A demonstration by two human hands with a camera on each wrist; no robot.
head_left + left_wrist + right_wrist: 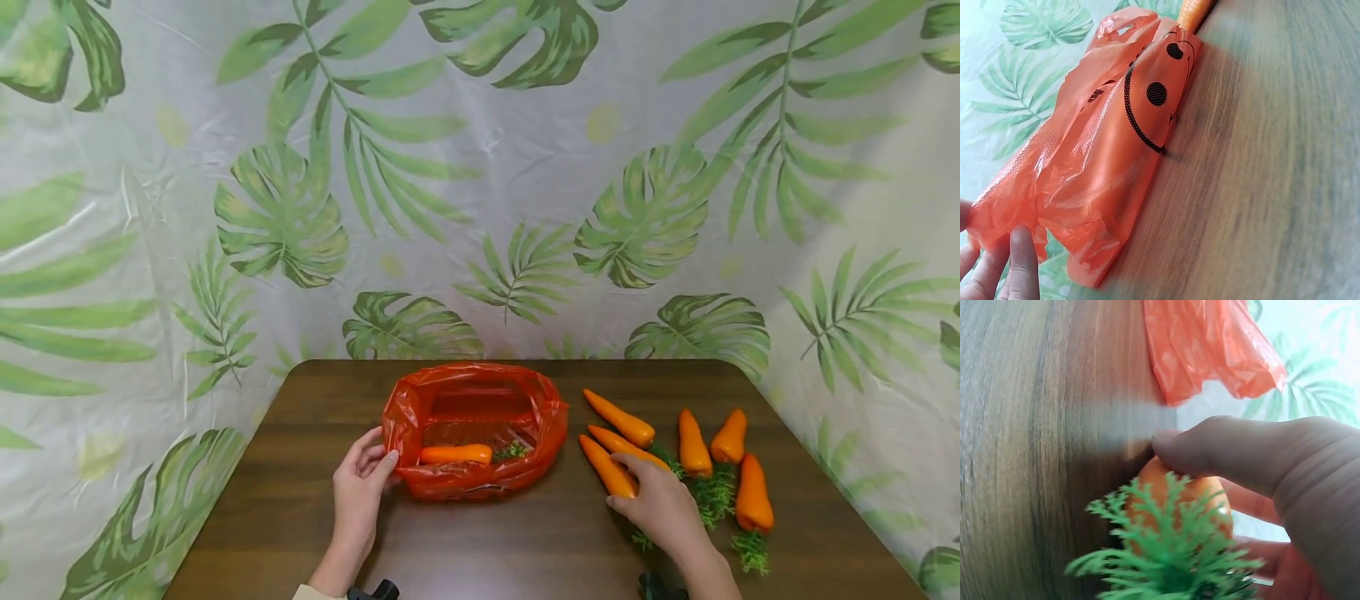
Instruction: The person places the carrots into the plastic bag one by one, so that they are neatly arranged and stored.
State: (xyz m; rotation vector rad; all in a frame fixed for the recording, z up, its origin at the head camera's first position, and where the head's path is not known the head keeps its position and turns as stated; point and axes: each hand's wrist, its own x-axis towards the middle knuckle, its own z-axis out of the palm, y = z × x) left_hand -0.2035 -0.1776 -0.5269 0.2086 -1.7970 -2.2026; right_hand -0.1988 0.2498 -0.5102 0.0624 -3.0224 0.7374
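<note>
A red plastic bag (480, 486) stands with its mouth spread wide, and an orange carrot (456, 454) with a green top lies inside it. My left hand (360, 487) pinches the bag's left edge between thumb and fingers; the left wrist view shows the bag (1104, 169) with a black smile print. On the right, my right hand (663, 504) grips the thick end of the nearest carrot (602, 465), whose tip points toward the bag. In the right wrist view the thumb presses on this carrot (1154, 475) above its leafy green top (1172, 550).
Two more carrots (618, 419) lie just behind and beside the gripped one. Farther right, several carrots (753, 496) with green tops rest on the brown wooden table (300, 467). A leaf-patterned sheet (525, 167) hangs behind the table.
</note>
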